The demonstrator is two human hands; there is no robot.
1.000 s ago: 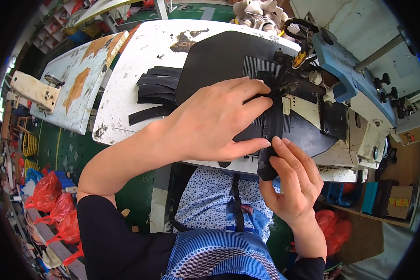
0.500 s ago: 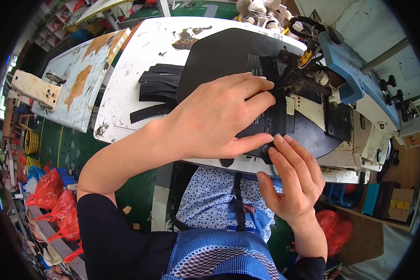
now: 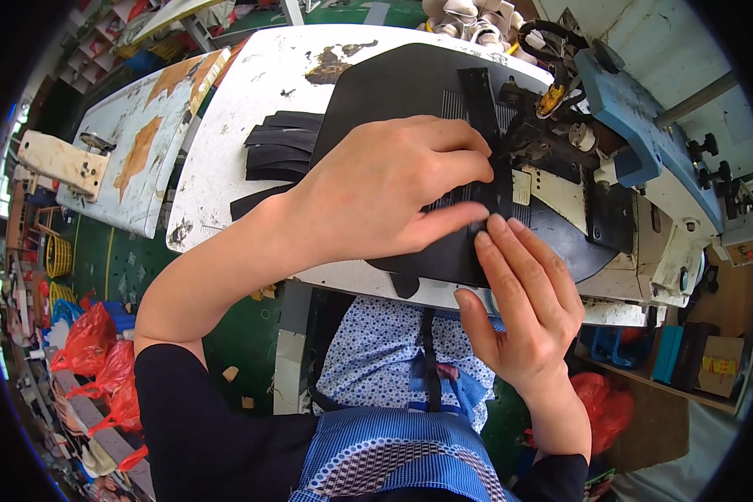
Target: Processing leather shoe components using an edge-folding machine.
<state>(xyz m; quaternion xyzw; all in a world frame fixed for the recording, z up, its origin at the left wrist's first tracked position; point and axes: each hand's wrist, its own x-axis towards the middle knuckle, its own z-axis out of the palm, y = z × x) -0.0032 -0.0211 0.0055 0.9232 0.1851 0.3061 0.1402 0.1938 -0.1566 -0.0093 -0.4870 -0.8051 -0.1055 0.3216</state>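
Observation:
A large black fabric panel (image 3: pixel 393 88) lies on the white sewing table (image 3: pixel 251 100), with a narrow black strip (image 3: pixel 479 109) running down it toward the sewing machine's needle area (image 3: pixel 527 138). My left hand (image 3: pixel 385 192) lies flat on the panel, fingertips pressing beside the strip. My right hand (image 3: pixel 523 301) is at the table's near edge, its fingertips resting on the strip's lower end. Neither hand grips anything; both press the fabric down.
A stack of black strips (image 3: pixel 276 151) lies left of the panel. The blue and white sewing machine (image 3: pixel 644 142) fills the right. A second worn table (image 3: pixel 142 142) stands at left. Red bags (image 3: pixel 92 351) sit on the green floor.
The panel and strip have slid away from me under the needle. My right hand's fingers have moved from gripping the strip's hanging end to lying flat on it.

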